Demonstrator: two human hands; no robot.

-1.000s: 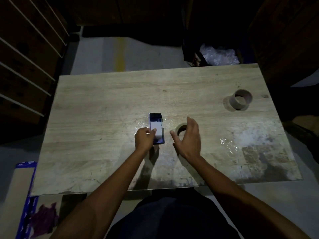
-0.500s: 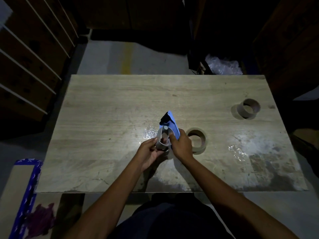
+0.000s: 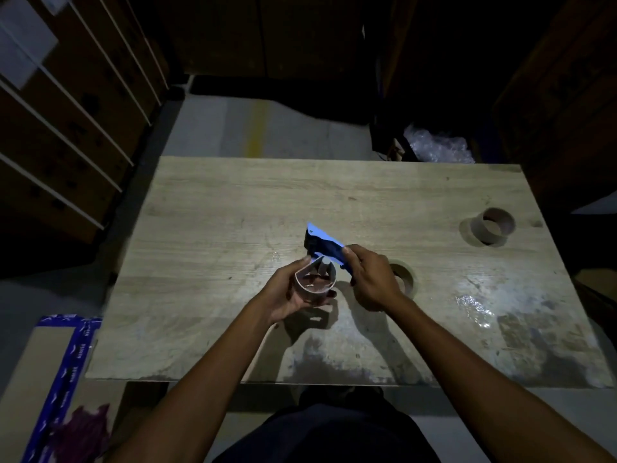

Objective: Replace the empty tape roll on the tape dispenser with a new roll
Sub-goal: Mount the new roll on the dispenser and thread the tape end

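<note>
Blue plastic caught the light as we held the tape dispenser point(image 3: 325, 247) up off the bench point(image 3: 213, 208), our right hand point(image 3: 370, 279) clamped around its handle end. Our left hand point(image 3: 287, 290) was wrapped around the empty tape roll point(image 3: 314, 282), a bare cardboard core sitting on the dispenser's spindle, fingers curled round its wall, thumb up by the rim. Whether the core had already slid partly off the spindle, we could not tell; the pale hub showed inside it.

Just behind our right hand, partly hidden by it, the new roll point(image 3: 405, 279) lay flat on the bench, close enough to grab. Well off to the far right of that hand stood a spare cardboard core point(image 3: 494, 225), upright and out of play.

As we judged it, the step was pulling the old core off. Best done with a straight pull along the spindle, not a twist, the right hand bracing the frame and keeping clear of the toothed cutter at the far end. We'd not squeeze too hard, since thin card buckles and binds. Then core down, new roll up.
</note>
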